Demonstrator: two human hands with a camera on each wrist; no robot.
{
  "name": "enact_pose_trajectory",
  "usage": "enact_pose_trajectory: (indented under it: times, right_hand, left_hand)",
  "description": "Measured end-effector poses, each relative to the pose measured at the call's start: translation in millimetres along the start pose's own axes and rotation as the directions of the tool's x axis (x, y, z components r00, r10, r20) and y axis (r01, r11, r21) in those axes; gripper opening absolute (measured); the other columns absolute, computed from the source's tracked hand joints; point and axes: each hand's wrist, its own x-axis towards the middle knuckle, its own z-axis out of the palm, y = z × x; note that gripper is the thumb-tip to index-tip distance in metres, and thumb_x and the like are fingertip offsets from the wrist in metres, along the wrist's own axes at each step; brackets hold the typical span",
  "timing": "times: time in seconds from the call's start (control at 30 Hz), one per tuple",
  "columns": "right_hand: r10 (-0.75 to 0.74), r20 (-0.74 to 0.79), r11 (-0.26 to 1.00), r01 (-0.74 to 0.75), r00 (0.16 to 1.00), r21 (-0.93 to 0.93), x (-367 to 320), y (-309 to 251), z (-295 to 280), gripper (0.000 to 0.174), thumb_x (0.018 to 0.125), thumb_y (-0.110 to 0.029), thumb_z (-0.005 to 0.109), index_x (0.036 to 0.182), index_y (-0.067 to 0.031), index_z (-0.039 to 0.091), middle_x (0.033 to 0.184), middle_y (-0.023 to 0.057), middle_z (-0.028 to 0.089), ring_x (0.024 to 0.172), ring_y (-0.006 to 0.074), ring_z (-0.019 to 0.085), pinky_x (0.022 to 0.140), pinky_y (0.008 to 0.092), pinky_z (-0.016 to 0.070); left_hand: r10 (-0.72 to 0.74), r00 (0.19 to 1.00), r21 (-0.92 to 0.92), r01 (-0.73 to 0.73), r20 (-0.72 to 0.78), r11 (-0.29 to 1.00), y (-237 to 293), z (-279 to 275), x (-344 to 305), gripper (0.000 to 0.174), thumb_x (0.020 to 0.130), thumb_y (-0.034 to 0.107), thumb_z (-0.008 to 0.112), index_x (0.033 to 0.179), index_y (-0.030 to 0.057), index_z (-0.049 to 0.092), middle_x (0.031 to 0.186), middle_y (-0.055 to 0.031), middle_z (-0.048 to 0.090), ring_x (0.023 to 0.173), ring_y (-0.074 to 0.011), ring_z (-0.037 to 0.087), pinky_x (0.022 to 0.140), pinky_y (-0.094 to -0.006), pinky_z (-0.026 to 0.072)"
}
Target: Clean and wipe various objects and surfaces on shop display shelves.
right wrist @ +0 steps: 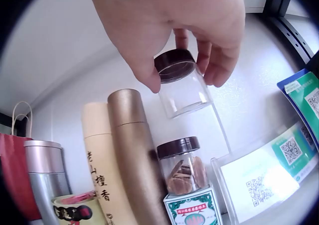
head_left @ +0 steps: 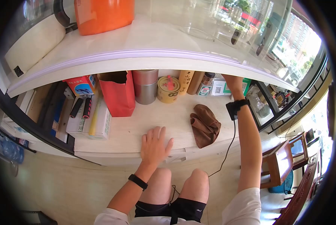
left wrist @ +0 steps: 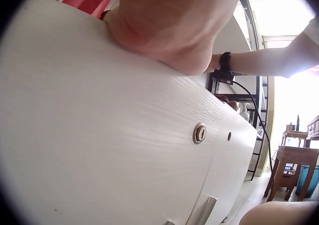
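Observation:
In the right wrist view my right hand (right wrist: pixel 182 23) grips a clear, see-through jar (right wrist: pixel 185 96) by its dark brown lid, thumb on one side and fingers on the other. Below it, a second jar with brown slices inside (right wrist: pixel 182 172) stands on a small green-and-white box (right wrist: pixel 193 207). Two tall cylinders, one pale yellow tube with characters (right wrist: pixel 98 158) and one bronze (right wrist: pixel 133 155), are just left of it. My left hand (head_left: pixel 153 145) rests on the shelf's front edge, fingers spread, with a crumpled brown cloth (head_left: pixel 205 125) to its right.
The upper shelf's edge (head_left: pixel 153 56) hangs over the lower shelf, hiding part of my right hand. A red paper bag (head_left: pixel 117 93), a metal canister (head_left: pixel 145 86), a yellow tin (head_left: pixel 168 90) and a white box (head_left: pixel 87 122) line the left. QR-code cards (right wrist: pixel 259 187) stand at right.

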Motion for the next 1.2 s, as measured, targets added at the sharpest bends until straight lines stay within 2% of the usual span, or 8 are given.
enact_pose_trajectory:
  times: [0.17, 0.3, 0.5, 0.83, 0.97, 1.03, 1.1, 1.2]
  right_hand:
    - [-0.028, 0.101, 0.997, 0.02, 0.995, 0.081, 4.1, 14.8, 36.4, 0.028, 0.082, -0.016, 0.075, 0.107, -0.0031, 0.07, 0.101, 0.018, 0.071, 0.09, 0.0346, 0.066, 0.082, 0.0402, 0.0512]
    - [0.167, 0.214, 0.887, -0.241, 0.962, 0.394, -2.2, 5.6, 43.3, 0.035, 0.079, -0.018, 0.079, 0.108, -0.0009, 0.069, 0.097, 0.0154, 0.071, 0.085, 0.0287, 0.067, 0.077, 0.0383, 0.0524]
    - [0.394, 0.326, 0.847, -0.477, 0.86, 0.236, -10.8, 13.9, 58.7, 0.038, 0.077, -0.007, 0.08, 0.112, 0.0, 0.068, 0.101, 0.0072, 0.071, 0.09, 0.0169, 0.066, 0.079, 0.0321, 0.053]
    - [0.384, 0.205, 0.886, -0.422, 0.9, 0.194, -53.6, -8.7, 32.1, 0.064, 0.081, -0.034, 0.079, 0.127, 0.0043, 0.056, 0.122, 0.026, 0.063, 0.107, 0.0378, 0.063, 0.089, 0.042, 0.0512]
    - [-0.051, 0.608, 0.965, -0.117, 0.792, 0.233, -149.9, -68.7, -9.0, 0.058, 0.091, -0.042, 0.067, 0.13, -0.0013, 0.055, 0.123, 0.025, 0.059, 0.121, 0.0415, 0.052, 0.105, 0.0486, 0.0408]
    - [-0.157, 0.425, 0.967, 0.227, 0.892, -0.119, -201.1, -109.5, -13.9, 0.055, 0.092, -0.044, 0.062, 0.132, -0.0067, 0.056, 0.13, 0.0225, 0.054, 0.128, 0.0438, 0.046, 0.109, 0.0533, 0.0356]
    - [-0.181, 0.482, 0.975, 0.094, 0.857, 0.201, -201.3, -144.1, -15.4, 0.052, 0.091, -0.043, 0.061, 0.132, -0.0109, 0.057, 0.141, 0.0203, 0.049, 0.134, 0.0464, 0.039, 0.11, 0.0548, 0.0341]
    - [-0.371, 0.425, 0.918, 0.256, 0.826, 0.302, -213.1, -201.0, -11.2, 0.048, 0.091, -0.04, 0.06, 0.13, -0.0128, 0.058, 0.137, 0.0169, 0.05, 0.134, 0.0407, 0.042, 0.113, 0.0517, 0.0334]
  left_hand:
    - [0.01, 1.0, 0.034, -0.01, -0.019, 0.999, 1.6, 3.0, -0.4, 0.053, 0.092, 0.042, 0.059, 0.127, 0.0023, 0.059, 0.122, -0.0099, 0.058, 0.111, -0.0281, 0.051, 0.089, -0.0413, 0.0394]
    - [0.004, 1.0, 0.017, -0.004, -0.021, 1.0, 1.4, 1.4, 0.4, 0.052, 0.091, 0.04, 0.06, 0.126, 0.0015, 0.057, 0.124, -0.0115, 0.059, 0.111, -0.0293, 0.052, 0.089, -0.042, 0.0398]
    - [0.006, 1.0, 0.02, -0.005, -0.023, 1.0, 3.6, 0.2, 1.5, 0.052, 0.09, 0.039, 0.062, 0.126, 0.0015, 0.056, 0.124, -0.012, 0.059, 0.111, -0.0297, 0.053, 0.089, -0.042, 0.0402]
    - [0.02, 1.0, 0.023, -0.019, -0.008, 1.0, 4.4, -0.6, 0.5, 0.051, 0.092, 0.037, 0.06, 0.128, 0.0015, 0.054, 0.123, -0.0126, 0.059, 0.111, -0.0302, 0.052, 0.091, -0.0424, 0.0396]
    - [0.01, 1.0, 0.028, -0.01, 0.018, 1.0, 4.9, -0.6, 0.6, 0.05, 0.093, 0.035, 0.058, 0.13, 0.0011, 0.052, 0.126, -0.0136, 0.057, 0.113, -0.032, 0.051, 0.092, -0.0436, 0.0395]
    - [-0.013, 0.998, -0.004, 0.013, 0.059, 1.0, 4.0, -0.4, 0.5, 0.049, 0.094, 0.033, 0.057, 0.131, 0.0009, 0.05, 0.13, -0.015, 0.056, 0.116, -0.0336, 0.05, 0.094, -0.0453, 0.0389]
    - [-0.02, 1.0, -0.033, 0.02, -0.009, 0.999, 1.9, 2.0, -1.2, 0.049, 0.094, 0.029, 0.055, 0.134, 0.0005, 0.048, 0.134, -0.017, 0.053, 0.12, -0.0356, 0.048, 0.099, -0.0471, 0.0372]
    - [-0.007, 0.997, -0.074, 0.002, -0.073, 0.997, 0.9, 0.1, -4.3, 0.05, 0.095, 0.025, 0.052, 0.137, -0.0002, 0.045, 0.139, -0.0196, 0.048, 0.126, -0.0379, 0.045, 0.104, -0.0491, 0.0339]
